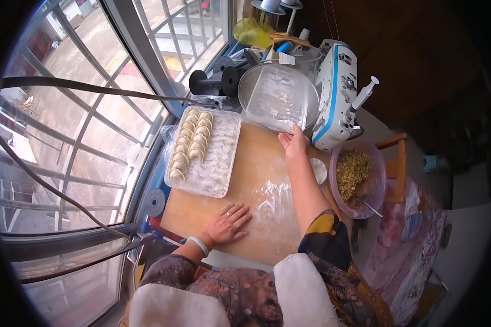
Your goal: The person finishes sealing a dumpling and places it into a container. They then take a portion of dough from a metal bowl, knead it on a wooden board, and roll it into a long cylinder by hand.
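My left hand [228, 224] lies flat on the floured wooden board [256, 158], fingers spread, a bracelet at the wrist. My right hand [294, 143] reaches to the near edge of a floured clear plastic tray [281, 95]; its thumb and fingers are apart, and whether they touch the tray is unclear. To the left, a white tray [218, 158] holds two rows of dumplings [193, 139]. A round dough wrapper [318, 170] lies right of my right forearm. Beside it stands a pink bowl of chopped filling [353, 175] with a spoon [372, 208].
A white and blue sewing machine [335, 92] stands behind the board at the right. Black spools [215, 83] and a yellow plastic bag [252, 32] lie near the barred window. A wooden chair [401, 169] is behind the bowl.
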`<action>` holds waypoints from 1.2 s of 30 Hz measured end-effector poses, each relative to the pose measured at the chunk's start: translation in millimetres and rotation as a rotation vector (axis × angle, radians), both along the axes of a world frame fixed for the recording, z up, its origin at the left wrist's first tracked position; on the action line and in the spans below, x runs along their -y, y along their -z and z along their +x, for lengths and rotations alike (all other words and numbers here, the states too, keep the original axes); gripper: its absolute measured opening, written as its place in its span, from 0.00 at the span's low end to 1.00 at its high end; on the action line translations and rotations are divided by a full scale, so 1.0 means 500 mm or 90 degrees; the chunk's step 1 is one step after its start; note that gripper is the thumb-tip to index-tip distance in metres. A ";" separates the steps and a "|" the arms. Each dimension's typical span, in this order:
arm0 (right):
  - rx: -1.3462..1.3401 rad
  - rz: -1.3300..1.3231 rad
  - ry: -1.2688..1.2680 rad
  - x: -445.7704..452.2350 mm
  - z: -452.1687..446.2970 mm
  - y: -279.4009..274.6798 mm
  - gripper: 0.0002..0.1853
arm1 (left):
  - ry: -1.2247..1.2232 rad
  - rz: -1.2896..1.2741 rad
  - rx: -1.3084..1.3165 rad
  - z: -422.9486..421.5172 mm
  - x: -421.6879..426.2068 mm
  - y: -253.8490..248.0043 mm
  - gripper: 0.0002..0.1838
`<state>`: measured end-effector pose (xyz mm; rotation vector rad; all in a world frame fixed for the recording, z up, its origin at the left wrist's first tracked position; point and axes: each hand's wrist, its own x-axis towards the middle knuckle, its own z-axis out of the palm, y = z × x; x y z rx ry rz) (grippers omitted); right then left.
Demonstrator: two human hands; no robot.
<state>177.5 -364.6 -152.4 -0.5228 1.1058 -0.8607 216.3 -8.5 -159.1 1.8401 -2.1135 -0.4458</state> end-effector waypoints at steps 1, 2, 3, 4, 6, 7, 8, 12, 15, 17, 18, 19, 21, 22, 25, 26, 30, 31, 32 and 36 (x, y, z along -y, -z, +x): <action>-0.005 -0.003 -0.026 -0.002 -0.005 -0.005 0.23 | 0.000 0.001 -0.001 -0.001 0.000 0.000 0.34; 0.000 0.000 -0.033 -0.004 -0.012 -0.011 0.22 | -0.001 -0.004 0.001 -0.002 0.000 0.002 0.34; 0.005 0.002 -0.040 -0.009 -0.019 -0.028 0.20 | -0.002 -0.008 0.004 -0.001 -0.001 0.004 0.34; 0.011 0.004 -0.046 -0.013 -0.024 -0.038 0.19 | -0.002 -0.013 0.008 -0.002 -0.001 0.004 0.34; 0.049 0.001 -0.014 -0.021 -0.032 -0.036 0.18 | -0.007 -0.005 0.009 -0.005 0.000 -0.007 0.33; 0.069 -0.001 0.001 -0.026 -0.033 -0.036 0.17 | -0.010 -0.001 0.010 -0.004 0.001 -0.011 0.32; 0.084 -0.001 0.000 -0.031 -0.035 -0.033 0.17 | -0.009 -0.001 0.006 -0.003 0.002 -0.012 0.32; 0.146 -0.027 -0.047 -0.080 -0.044 -0.053 0.16 | -0.006 -0.006 -0.008 -0.004 -0.003 0.001 0.34; 0.201 -0.031 -0.098 -0.130 -0.066 -0.069 0.13 | -0.008 -0.008 -0.053 0.003 -0.004 0.001 0.35; 0.224 -0.025 -0.138 -0.170 -0.104 -0.086 0.12 | -0.104 0.009 -0.236 -0.007 -0.002 -0.018 0.36; 0.232 -0.024 -0.165 -0.199 -0.127 -0.099 0.11 | -0.203 0.029 -0.395 -0.023 -0.011 -0.050 0.37; 0.240 -0.021 -0.195 -0.231 -0.151 -0.105 0.10 | -0.307 0.053 -0.551 -0.034 -0.018 -0.071 0.38; 0.260 0.027 -0.259 -0.291 -0.216 -0.100 0.07 | -0.364 -0.041 -0.868 -0.034 -0.020 -0.104 0.48; 0.254 0.049 -0.263 -0.324 -0.247 -0.110 0.08 | -0.383 -0.044 -0.972 -0.020 -0.025 -0.145 0.50; 0.224 0.087 -0.310 -0.414 -0.359 -0.067 0.12 | -0.390 -0.028 -1.088 0.002 -0.057 -0.197 0.50; 0.191 0.084 -0.333 -0.441 -0.386 -0.063 0.14 | -0.372 0.009 -1.074 0.012 -0.076 -0.196 0.48; 0.096 0.070 -0.396 -0.500 -0.428 -0.099 0.22 | -0.411 0.127 -1.011 0.006 -0.134 -0.178 0.40; 0.083 0.065 -0.405 -0.510 -0.428 -0.106 0.24 | -0.424 0.103 -1.006 0.001 -0.145 -0.176 0.38; 0.069 0.047 -0.423 -0.516 -0.424 -0.106 0.24 | -0.438 0.077 -1.001 -0.008 -0.151 -0.175 0.36; -0.036 -0.083 -0.594 -0.475 -0.385 -0.129 0.25 | -0.542 -0.018 -0.942 -0.015 -0.180 -0.158 0.30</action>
